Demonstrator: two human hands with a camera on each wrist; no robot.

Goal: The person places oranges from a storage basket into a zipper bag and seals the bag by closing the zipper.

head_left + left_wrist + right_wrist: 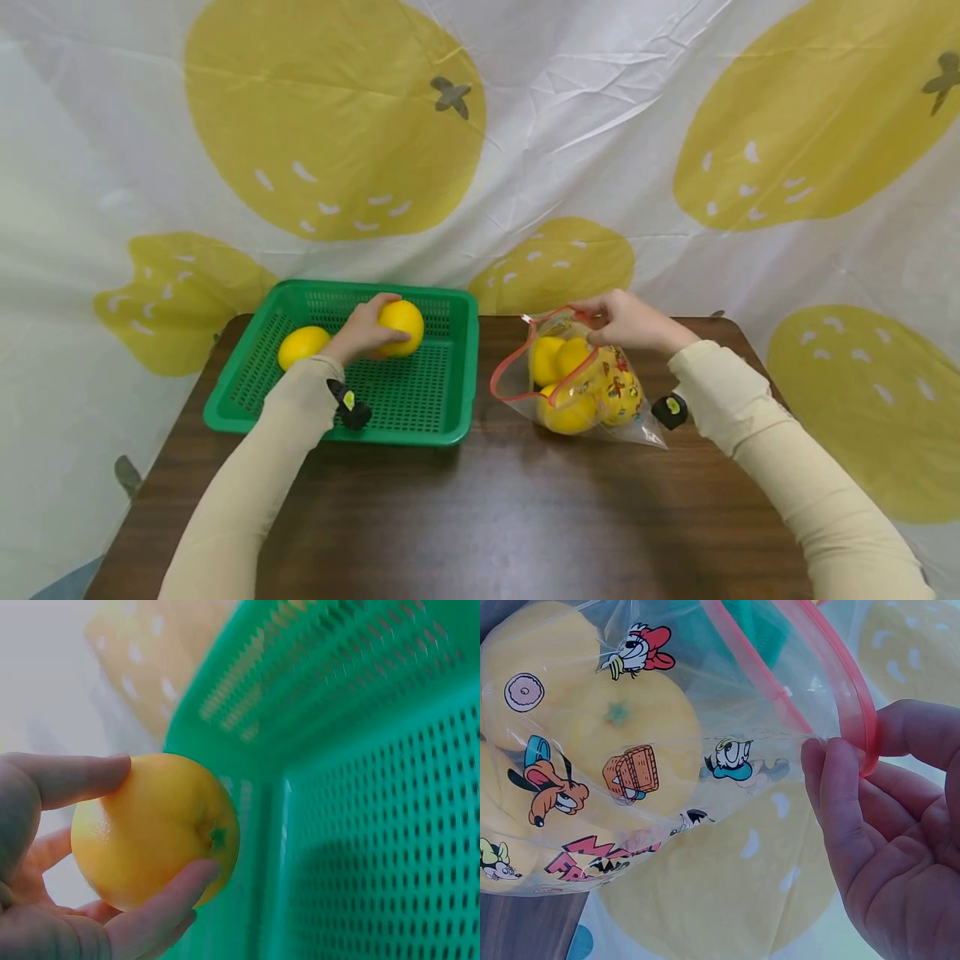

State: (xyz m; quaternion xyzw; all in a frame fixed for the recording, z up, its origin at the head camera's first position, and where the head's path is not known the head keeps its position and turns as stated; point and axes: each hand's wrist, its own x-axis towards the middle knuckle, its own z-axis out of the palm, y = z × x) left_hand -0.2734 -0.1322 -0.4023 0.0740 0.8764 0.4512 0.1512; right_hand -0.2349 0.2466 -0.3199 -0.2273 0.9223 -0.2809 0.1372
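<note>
My left hand (pixel 367 327) grips a round orange-yellow fruit (pixel 154 829), an orange by its green star-shaped stem end, above the green basket (pixel 468 375). Fingers and thumb wrap its sides in the left wrist view. Another yellow fruit (pixel 303 343) lies in the basket's left part, partly behind my sleeve. With thumb and fingertips my right hand (pixel 626 321) pinches the red zip edge (pixel 862 724) of a clear plastic bag (pixel 652 429) printed with cartoon figures. The bag's mouth gapes toward the basket. Several oranges (pixel 645 712) sit inside it.
Basket and bag stand side by side on a dark brown wooden table (pixel 480 508). Behind the table hangs a white cloth (pixel 540 150) with large yellow fruit prints, close to the basket's far rim.
</note>
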